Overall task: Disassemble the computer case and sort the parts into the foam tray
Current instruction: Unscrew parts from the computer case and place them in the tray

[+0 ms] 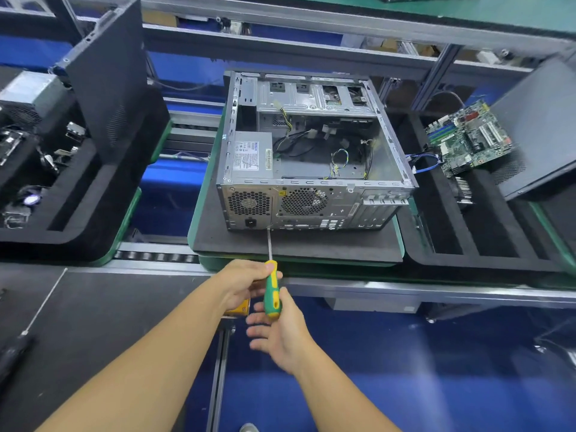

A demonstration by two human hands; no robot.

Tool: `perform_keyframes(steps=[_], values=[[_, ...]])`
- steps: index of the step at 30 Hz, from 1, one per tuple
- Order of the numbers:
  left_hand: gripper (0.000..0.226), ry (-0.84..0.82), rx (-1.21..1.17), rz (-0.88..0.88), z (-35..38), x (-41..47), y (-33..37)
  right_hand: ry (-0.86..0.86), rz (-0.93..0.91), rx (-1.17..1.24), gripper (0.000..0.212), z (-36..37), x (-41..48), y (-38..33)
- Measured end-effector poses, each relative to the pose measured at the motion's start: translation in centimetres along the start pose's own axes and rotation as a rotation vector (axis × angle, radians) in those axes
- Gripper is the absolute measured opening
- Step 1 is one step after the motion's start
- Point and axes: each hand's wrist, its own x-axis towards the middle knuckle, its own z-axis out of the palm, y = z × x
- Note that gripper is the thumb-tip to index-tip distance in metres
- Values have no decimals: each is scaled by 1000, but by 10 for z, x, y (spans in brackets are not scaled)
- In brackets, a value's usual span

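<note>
The open computer case (311, 157) lies on its side on a black foam pad (233, 244), rear panel facing me. Its power supply (249, 154) and loose cables (339, 157) are still inside. A green-and-yellow screwdriver (271, 291) points at the rear panel, its tip touching the lower edge beside the power socket. My left hand (241, 285) grips the upper part of the handle. My right hand (280, 335) is at the handle's butt, fingers spread and fairly straight, thumb alongside the handle. To the right, a foam tray (436, 244) holds the motherboard (467, 138).
A dark side panel (542, 126) leans in the right tray. On the left, another foam tray (78, 219) holds a side panel (106, 82), a power supply (31, 95) and small parts. A long-shafted tool (18, 344) lies on the near bench. Something yellow (238, 308) sits under my left hand.
</note>
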Motion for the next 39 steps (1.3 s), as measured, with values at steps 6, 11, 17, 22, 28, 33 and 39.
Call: perform_keyframes(steps=[6,11,17,22,28,33,39], values=[[41,-86,49,-29,8,-10,6,102,-189,32,29,1,4,0],[30,28,61,15,16,-12,7,137,-249,-64,35,8,-1,-1],[25,-67,-212,-20,14,-13,4,10,-70,127,48,1,-10,-7],[32,-44,10,-74,20,-17,4,64,-201,157,24,5,-8,-2],[29,161,8,-36,21,-14,2,55,-214,169,32,10,-8,4],[27,57,-35,-30,9,-16,0,-45,-43,264,52,4,-13,1],[34,47,11,-56,18,-21,1,41,-204,144,18,9,-12,0]])
